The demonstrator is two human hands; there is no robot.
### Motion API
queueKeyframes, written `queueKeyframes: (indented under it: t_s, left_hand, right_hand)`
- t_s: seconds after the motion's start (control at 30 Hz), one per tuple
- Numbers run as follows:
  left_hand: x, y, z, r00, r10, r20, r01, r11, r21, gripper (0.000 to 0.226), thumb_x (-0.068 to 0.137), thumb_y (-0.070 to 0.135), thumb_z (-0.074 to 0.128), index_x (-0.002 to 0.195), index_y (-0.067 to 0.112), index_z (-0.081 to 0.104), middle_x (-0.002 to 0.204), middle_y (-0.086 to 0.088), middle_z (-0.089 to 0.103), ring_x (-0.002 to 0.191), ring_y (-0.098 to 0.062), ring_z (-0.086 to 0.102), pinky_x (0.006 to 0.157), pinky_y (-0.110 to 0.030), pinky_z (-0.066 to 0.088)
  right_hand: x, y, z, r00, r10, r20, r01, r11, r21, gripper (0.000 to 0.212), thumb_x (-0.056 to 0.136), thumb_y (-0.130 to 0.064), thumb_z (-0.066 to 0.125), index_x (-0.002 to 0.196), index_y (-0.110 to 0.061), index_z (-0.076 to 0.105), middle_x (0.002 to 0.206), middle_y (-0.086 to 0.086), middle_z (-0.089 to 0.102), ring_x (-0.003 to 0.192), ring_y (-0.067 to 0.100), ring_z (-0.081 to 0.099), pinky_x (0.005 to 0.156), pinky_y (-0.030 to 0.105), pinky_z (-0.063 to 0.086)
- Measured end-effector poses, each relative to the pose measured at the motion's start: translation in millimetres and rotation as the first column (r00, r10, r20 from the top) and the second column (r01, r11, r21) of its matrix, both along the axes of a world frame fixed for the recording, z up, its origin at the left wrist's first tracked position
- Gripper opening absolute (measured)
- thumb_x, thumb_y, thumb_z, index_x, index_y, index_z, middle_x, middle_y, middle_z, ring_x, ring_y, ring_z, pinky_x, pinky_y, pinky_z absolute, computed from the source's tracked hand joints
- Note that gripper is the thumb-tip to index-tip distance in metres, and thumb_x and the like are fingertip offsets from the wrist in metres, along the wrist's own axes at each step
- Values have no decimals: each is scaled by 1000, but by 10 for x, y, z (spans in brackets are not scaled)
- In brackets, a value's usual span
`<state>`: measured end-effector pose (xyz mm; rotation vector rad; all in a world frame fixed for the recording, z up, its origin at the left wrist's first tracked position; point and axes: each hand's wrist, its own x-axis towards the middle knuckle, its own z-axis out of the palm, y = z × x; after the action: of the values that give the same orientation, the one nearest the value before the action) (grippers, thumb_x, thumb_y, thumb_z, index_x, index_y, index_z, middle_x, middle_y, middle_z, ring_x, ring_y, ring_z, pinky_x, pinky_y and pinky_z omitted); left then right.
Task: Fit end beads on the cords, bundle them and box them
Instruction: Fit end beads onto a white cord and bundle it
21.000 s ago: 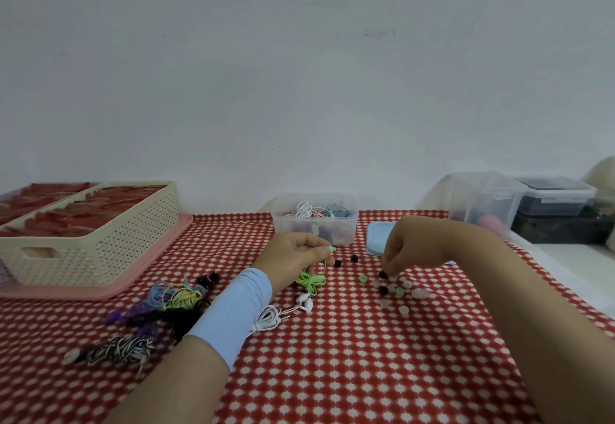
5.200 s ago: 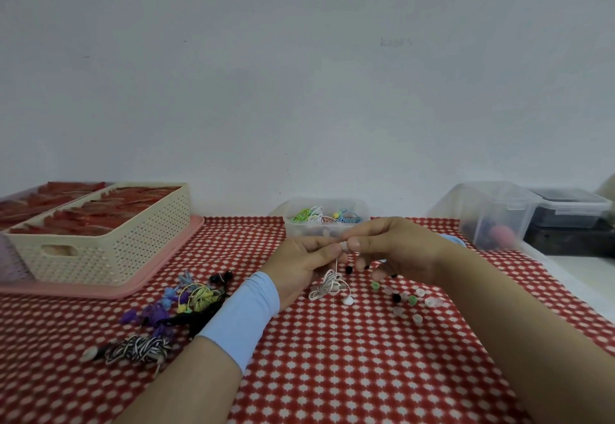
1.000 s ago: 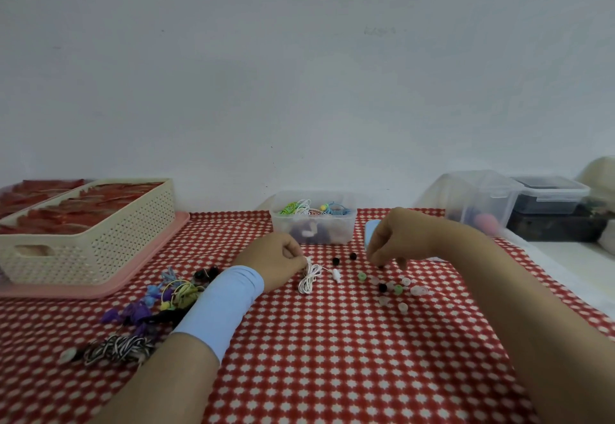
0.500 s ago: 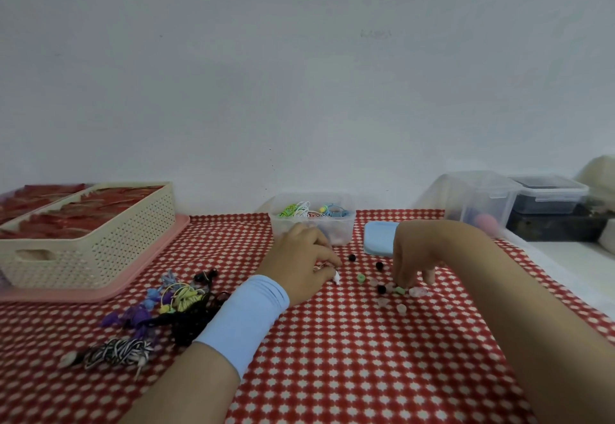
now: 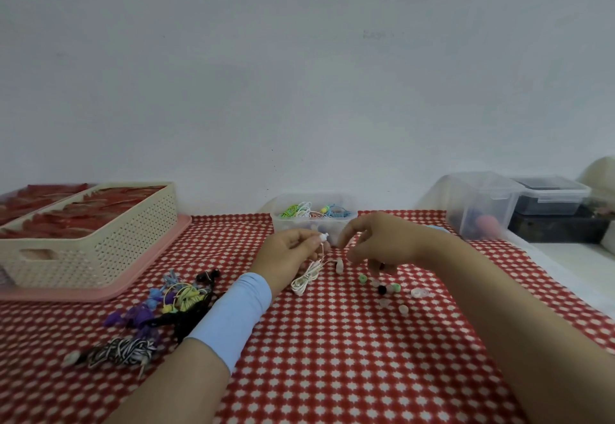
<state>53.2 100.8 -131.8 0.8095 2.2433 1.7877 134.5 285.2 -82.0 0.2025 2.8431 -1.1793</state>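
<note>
My left hand (image 5: 289, 255) pinches the end of a white cord just below its white end bead (image 5: 323, 238). The rest of the white cord (image 5: 306, 279) hangs in a loose bundle onto the red checked cloth, with a pale bead (image 5: 339, 265) beside it. My right hand (image 5: 377, 240) hovers close to the right of the cord end, fingers curled and thumb and forefinger apart. Whether it holds a bead is hidden. Loose beads (image 5: 387, 289) in green, black and clear lie below it. The clear box (image 5: 314, 225) behind holds bundled cords.
A heap of coloured cords (image 5: 179, 300) and a black-and-white striped cord (image 5: 123, 352) lie to the left. A cream basket (image 5: 100, 243) on a pink tray (image 5: 133, 287) stands far left. Clear containers (image 5: 479, 205) and a lidded tub (image 5: 552, 194) sit at the right.
My left hand has lifted the white cord's end off the cloth. My right hand has risen from the loose beads and moved left toward that cord end.
</note>
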Motion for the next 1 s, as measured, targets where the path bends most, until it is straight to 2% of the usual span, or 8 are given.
queueKeyframes:
  t_s: [0.1,0.2,0.3,0.47,0.57,0.67,0.8,1.0]
  left_hand:
    - [-9,-14,-14,999,-3,33,1,999,46,14,95,22,62,98,20,75,77,1,72,62,-8,56,61,-22,49]
    - [-13,-7,-30,996,-37,82,26,991,134,18,97,12,58,104,22,71,82,0,74,65,-9,57,60,-24,49]
    - [-21,-6,-42,988,-60,146,32,982,186,21,97,10,56,101,21,73,82,0,73,63,-8,55,57,-20,47]
    - [-29,-15,-40,987,-72,143,46,983,176,18,95,12,61,102,23,73,84,2,75,64,-6,57,60,-20,49]
    - [-34,-16,-44,989,-72,130,50,985,165,16,95,14,62,104,22,73,85,2,76,67,-8,58,65,-24,50]
    - [-37,-16,-57,988,-75,136,54,988,148,14,95,17,62,101,20,74,83,5,75,66,-8,56,62,-21,49]
    - [-33,-10,-71,983,-113,143,92,986,140,14,95,17,63,97,17,76,77,5,72,62,-7,53,59,-19,46]
    - [-27,-7,-82,975,-162,151,136,976,169,17,93,19,64,87,23,80,81,-2,72,68,-11,54,65,-24,47]
  right_hand:
    - [0,-25,-68,1000,8,21,-5,985,-173,15,95,-4,63,103,-9,75,68,1,71,49,12,59,45,25,45]
    - [6,1,-108,999,28,31,-17,950,-311,14,94,-5,68,104,-4,76,75,7,72,51,13,54,44,23,43]
    - [-1,21,-143,1000,5,-6,-7,949,-314,13,90,-3,72,102,-5,77,83,11,73,55,11,55,45,21,43]
    - [-10,8,-162,992,-102,-78,71,942,-328,10,93,-13,71,98,-8,79,74,0,74,55,8,58,46,20,42]
    - [-21,-7,-157,985,-132,-110,73,899,-432,10,92,-12,73,97,-10,80,84,5,74,60,12,59,44,20,39]
    - [-25,-21,-132,987,-113,-116,33,844,-535,14,91,-8,72,103,-9,79,90,6,76,57,13,57,40,19,35]
    - [-38,-34,-129,990,-92,-105,13,812,-584,11,90,-14,72,97,-11,80,104,15,76,58,15,58,39,19,33]
    - [-53,-53,-156,996,-50,-73,-7,775,-631,14,90,-13,70,97,-10,81,97,12,71,55,14,56,38,19,33]
